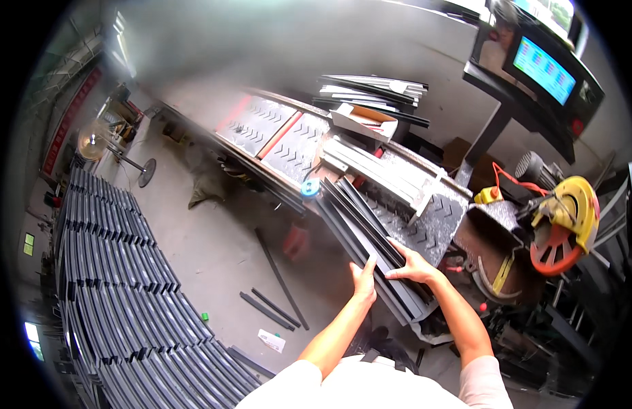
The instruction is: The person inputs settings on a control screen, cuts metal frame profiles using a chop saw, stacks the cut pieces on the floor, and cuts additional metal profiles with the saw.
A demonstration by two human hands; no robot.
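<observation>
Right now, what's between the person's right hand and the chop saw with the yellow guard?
In the head view, between the right hand and the chop saw lies the grey chevron-patterned bench plate, then the saw's brown base. The left hand rests on the dark profiles.

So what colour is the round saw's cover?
Yellow, on the saw cover, seen in the head view.

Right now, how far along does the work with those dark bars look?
Done, it seems: a large stack of dark profiles is laid out in rows on the floor. In hand: both the left hand and right hand rest on a bundle of dark bars on the bench beside the chop saw. Left: more bars lie stacked farther along.
</observation>
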